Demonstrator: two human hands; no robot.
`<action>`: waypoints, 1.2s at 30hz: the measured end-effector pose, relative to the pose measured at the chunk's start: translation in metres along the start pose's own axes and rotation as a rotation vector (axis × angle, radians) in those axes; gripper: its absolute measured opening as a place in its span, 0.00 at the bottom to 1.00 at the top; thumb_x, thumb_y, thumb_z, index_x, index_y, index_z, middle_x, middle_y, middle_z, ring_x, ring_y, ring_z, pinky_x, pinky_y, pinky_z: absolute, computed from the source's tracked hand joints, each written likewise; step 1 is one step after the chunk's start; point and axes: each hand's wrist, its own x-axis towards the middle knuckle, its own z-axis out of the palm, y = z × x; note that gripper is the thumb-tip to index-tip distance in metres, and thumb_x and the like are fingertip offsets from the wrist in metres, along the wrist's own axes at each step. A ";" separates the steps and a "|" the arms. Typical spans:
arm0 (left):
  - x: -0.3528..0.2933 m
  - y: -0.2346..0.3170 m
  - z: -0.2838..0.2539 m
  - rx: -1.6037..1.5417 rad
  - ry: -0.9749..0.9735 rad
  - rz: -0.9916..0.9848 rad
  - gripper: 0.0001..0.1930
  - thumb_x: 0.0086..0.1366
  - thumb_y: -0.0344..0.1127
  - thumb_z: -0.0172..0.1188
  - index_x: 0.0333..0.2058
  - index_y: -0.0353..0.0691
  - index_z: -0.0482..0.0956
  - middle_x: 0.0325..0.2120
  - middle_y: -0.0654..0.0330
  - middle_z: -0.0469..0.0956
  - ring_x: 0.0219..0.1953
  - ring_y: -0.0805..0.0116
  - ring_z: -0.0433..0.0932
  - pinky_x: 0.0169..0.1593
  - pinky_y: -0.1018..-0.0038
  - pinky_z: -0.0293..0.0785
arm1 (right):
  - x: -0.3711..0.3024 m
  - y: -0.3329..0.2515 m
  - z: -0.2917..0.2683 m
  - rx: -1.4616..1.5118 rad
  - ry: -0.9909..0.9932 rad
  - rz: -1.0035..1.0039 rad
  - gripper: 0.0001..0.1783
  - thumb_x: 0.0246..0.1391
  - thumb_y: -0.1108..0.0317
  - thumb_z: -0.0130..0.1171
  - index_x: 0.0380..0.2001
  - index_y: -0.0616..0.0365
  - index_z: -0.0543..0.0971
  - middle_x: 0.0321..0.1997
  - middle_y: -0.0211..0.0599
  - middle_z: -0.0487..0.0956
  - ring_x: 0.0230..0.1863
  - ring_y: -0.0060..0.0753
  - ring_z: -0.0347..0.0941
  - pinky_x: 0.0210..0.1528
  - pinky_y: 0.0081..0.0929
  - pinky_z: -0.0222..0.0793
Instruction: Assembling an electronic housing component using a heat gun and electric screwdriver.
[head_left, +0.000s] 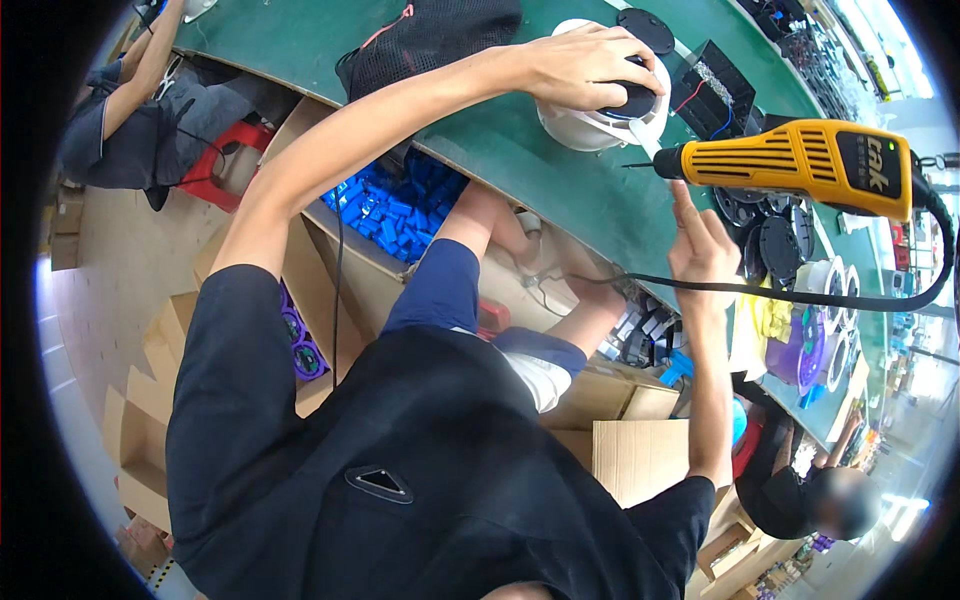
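Observation:
At the top of the bench my left hand (590, 68) curls over a black round part (635, 98) set in a white round housing (570, 125). Its fingers and thumb press on the black part. My right hand (705, 245) is right of the housing, its index finger stretched toward it and the other fingers curled in. A slim white piece (645, 138) touches the housing's edge in line with that finger; whether the hand holds it is hidden. In front hangs a yellow electric screwdriver (790, 160), its bit pointing left, apart from the left hand.
A black cable (760, 293) loops from the screwdriver across my right wrist. Near the housing stands a black tray of screws (712, 88). Black discs (778, 245) and a purple reel (797, 350) lie right. Below the bench is a box of blue parts (395, 215). Other people sit at both sides.

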 end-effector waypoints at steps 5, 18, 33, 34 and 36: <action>-0.006 0.001 0.002 0.045 0.073 0.019 0.25 0.61 0.47 0.55 0.56 0.53 0.78 0.58 0.53 0.73 0.62 0.54 0.68 0.65 0.55 0.63 | -0.006 -0.012 0.014 -0.025 0.075 0.060 0.29 0.54 0.78 0.60 0.58 0.36 0.80 0.20 0.41 0.67 0.17 0.43 0.66 0.24 0.40 0.66; -0.004 0.000 -0.012 0.111 -0.074 0.030 0.28 0.53 0.43 0.64 0.56 0.53 0.75 0.57 0.54 0.69 0.61 0.52 0.66 0.65 0.57 0.60 | 0.064 0.016 -0.047 0.033 -0.357 -0.136 0.25 0.52 0.81 0.55 0.53 0.49 0.82 0.29 0.47 0.81 0.29 0.46 0.80 0.34 0.35 0.75; 0.000 0.001 -0.011 0.124 -0.043 0.023 0.26 0.52 0.43 0.64 0.53 0.53 0.77 0.56 0.53 0.69 0.60 0.52 0.66 0.63 0.57 0.60 | 0.016 0.013 0.004 0.075 0.051 -0.035 0.29 0.52 0.79 0.59 0.56 0.39 0.81 0.20 0.41 0.71 0.19 0.43 0.71 0.24 0.39 0.69; 0.000 0.000 -0.012 0.131 -0.029 0.038 0.26 0.52 0.43 0.64 0.53 0.53 0.77 0.56 0.54 0.69 0.60 0.52 0.66 0.63 0.57 0.60 | 0.021 0.022 0.000 0.186 0.031 -0.029 0.28 0.50 0.78 0.60 0.54 0.38 0.82 0.20 0.41 0.72 0.19 0.44 0.72 0.25 0.39 0.70; 0.004 0.003 -0.012 0.086 -0.043 0.019 0.26 0.52 0.43 0.64 0.53 0.53 0.77 0.56 0.54 0.69 0.60 0.53 0.66 0.63 0.58 0.60 | 0.027 0.028 -0.012 0.232 -0.034 -0.033 0.26 0.53 0.78 0.61 0.53 0.40 0.83 0.22 0.43 0.74 0.22 0.45 0.74 0.28 0.38 0.72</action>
